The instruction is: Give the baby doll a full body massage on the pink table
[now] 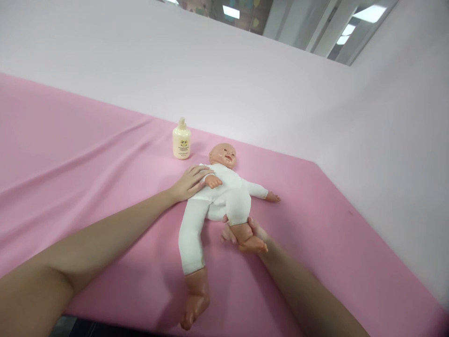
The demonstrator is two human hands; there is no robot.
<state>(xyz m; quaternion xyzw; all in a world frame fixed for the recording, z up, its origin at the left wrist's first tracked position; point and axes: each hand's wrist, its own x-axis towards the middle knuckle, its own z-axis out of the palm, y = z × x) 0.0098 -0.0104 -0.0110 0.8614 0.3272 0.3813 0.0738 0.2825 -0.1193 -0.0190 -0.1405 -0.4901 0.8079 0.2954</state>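
A baby doll [224,180] with a bald head and a white cloth body lies on its back on the pink cloth. My left hand [192,181] is closed around the doll's bent arm at its side, fingers on top and thumb below. The doll's small hand pokes out past my fingers. Lower down, my right hand [257,229] wraps round the doll's raised, bent leg from beneath; part of the palm is hidden behind it. The other leg [192,238] stretches straight towards me. One doll arm [257,189] lies out to the right.
A cream pump bottle [181,142] with a printed label stands upright left of the doll's head. The pink cloth [87,154] has folds on the left. A white wall [280,103] rises behind, with a window [298,23] above. Something dark [91,327] shows below the near edge.
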